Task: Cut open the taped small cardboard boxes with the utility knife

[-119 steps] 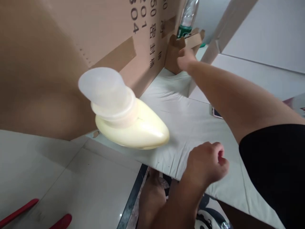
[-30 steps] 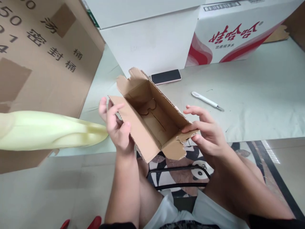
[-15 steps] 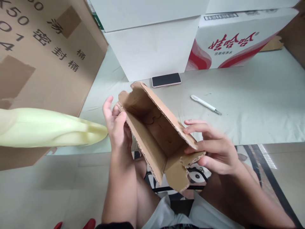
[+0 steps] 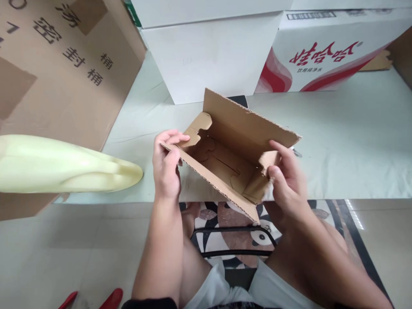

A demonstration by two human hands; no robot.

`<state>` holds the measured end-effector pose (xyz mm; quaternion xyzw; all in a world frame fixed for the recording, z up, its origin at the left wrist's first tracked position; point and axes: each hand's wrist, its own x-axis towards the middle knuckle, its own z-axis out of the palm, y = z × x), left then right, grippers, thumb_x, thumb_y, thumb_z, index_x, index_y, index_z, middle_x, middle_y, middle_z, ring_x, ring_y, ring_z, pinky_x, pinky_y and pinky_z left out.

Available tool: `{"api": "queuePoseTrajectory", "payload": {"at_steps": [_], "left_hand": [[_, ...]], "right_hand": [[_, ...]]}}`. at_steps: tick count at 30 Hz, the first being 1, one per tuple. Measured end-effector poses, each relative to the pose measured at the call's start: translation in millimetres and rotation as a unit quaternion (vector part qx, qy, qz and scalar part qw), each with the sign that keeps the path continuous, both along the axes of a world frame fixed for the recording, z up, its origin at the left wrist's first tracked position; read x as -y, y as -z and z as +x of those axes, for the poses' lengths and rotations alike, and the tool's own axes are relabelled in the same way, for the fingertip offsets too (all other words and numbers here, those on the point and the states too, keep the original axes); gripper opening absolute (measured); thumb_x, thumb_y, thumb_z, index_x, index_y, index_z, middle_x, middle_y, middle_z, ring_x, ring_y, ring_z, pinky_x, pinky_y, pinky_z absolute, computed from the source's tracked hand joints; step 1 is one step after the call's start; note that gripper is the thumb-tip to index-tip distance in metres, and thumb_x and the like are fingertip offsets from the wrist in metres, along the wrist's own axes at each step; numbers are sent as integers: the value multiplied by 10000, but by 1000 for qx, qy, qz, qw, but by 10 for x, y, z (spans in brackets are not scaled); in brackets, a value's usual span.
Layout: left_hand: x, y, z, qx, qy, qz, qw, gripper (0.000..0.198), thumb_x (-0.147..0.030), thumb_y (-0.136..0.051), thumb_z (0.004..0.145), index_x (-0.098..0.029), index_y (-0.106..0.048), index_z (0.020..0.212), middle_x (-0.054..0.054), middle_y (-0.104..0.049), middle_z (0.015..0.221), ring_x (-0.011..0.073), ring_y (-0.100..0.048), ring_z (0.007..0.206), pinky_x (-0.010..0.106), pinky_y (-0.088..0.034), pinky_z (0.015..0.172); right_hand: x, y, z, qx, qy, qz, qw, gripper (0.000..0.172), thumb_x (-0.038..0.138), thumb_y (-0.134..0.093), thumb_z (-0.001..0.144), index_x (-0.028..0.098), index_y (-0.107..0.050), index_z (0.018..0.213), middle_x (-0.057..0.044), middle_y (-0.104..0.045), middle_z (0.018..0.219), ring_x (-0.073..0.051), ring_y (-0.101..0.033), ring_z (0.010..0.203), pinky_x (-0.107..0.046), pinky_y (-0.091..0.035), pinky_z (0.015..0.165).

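A small brown cardboard box (image 4: 222, 189) is held up over the table's front edge, its open top facing me and its flaps loose. My left hand (image 4: 167, 165) grips its left end, thumb on the near wall and fingers over the left end flap. At the other end my right hand (image 4: 288, 176) pinches the short right flap between thumb and fingers, with the index finger against the far flap. The inside shows bare cardboard with interlocked bottom tabs.
A phone (image 4: 238, 101) lies partly hidden behind the box. Only the tip of a cutter (image 4: 296, 152) shows. White cartons (image 4: 209, 60) stand at the back; a large brown carton (image 4: 74, 90) and a pale green, smooth tapered object (image 4: 71, 165) are on the left. Red shoes (image 4: 112, 298) are on the floor.
The box has turned, its right end rising, and its long flaps have spread wider apart. My right hand has moved up and onto the right end flap. The box now covers most of the phone and cutter.
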<state>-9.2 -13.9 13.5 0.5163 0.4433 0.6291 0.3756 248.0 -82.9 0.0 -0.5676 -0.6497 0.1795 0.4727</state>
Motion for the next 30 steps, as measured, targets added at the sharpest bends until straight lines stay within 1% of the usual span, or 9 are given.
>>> {"api": "queuePoseTrajectory", "payload": {"at_steps": [4, 10, 13, 16, 19, 21, 23, 26, 30], "left_hand": [[10, 0, 29, -4, 0, 10, 1000, 300, -473, -636, 876, -246, -663, 1070, 39, -762, 1060, 249, -664, 1124, 420, -516, 1051], [-16, 3, 103, -47, 16, 0, 999, 397, -639, -606, 899, -253, -631, 989, 54, -704, 1058, 253, -646, 1119, 441, -473, 1127], [-21, 7, 177, -57, 21, -9, 998, 457, -713, -562, 910, -267, -619, 992, 61, -676, 1075, 251, -639, 1089, 435, -487, 1113], [-28, 14, 257, 0, 29, -7, 1000, 509, -760, -510, 911, -275, -624, 1019, 62, -653, 1058, 248, -630, 1085, 426, -490, 1114], [-57, 50, 299, 43, 33, -1, 999, 493, -743, -523, 901, -278, -629, 1025, 57, -640, 1044, 244, -621, 1109, 418, -480, 1135], [-84, 97, 306, 17, 21, 3, 1000, 466, -708, -599, 876, -295, -622, 1090, 45, -636, 1055, 238, -615, 1140, 411, -461, 1161], [-101, 152, 310, -24, 4, 1, 1000, 519, -688, -662, 854, -318, -595, 1213, 39, -636, 1106, 240, -610, 1182, 413, -448, 1176], [-90, 221, 335, -84, -16, -4, 996, 627, -675, -673, 867, -327, -535, 1370, 61, -601, 1342, 267, -574, 1310, 436, -429, 1199], [-50, 245, 389, -182, -51, 24, 982, 592, -586, -650, 918, -311, -540, 1430, 79, -500, 1496, 293, -482, 1443, 446, -379, 1245]], "right_hand": [[-45, 32, -24, -17, -10, 18, 1000, 411, 347, -555, 1005, 328, -562, 1415, -82, -659, 1346, -296, -632, 1246, -540, -528, 1070], [-85, 284, 15, -42, -37, 191, 980, 433, 214, -520, 964, 364, -496, 1370, -88, -607, 1360, -317, -605, 1312, -577, -540, 1077], [-68, 359, -31, -49, 1, 183, 982, 543, 242, -480, 967, 401, -351, 1470, -93, -575, 1392, -322, -580, 1351, -606, -527, 1104], [-68, 415, -86, -58, -9, 195, 979, 647, 250, -447, 973, 477, -219, 1535, -64, -561, 1459, -307, -586, 1357, -591, -529, 1116], [-80, 444, -109, -105, -45, 216, 970, 705, 220, -450, 968, 502, -230, 1575, -18, -560, 1503, -282, -595, 1348, -550, -537, 1114], [-83, 422, -104, -128, -55, 227, 964, 739, 189, -448, 966, 482, -222, 1605, -22, -600, 1457, -258, -623, 1309, -536, -534, 1124], [-79, 367, -89, -112, -52, 230, 965, 691, 175, -446, 961, 416, -309, 1594, -50, -657, 1345, -255, -647, 1268, -539, -543, 1121], [-71, 274, -59, -56, -42, 216, 974, 479, 197, -460, 945, 310, -572, 1397, -84, -688, 1217, -292, -662, 1242, -550, -570, 1084], [-81, 233, -26, -51, -46, 216, 974, 392, 230, -478, 940, 284, -640, 1293, -88, -689, 1190, -304, -679, 1201, -545, -578, 1058]]}}
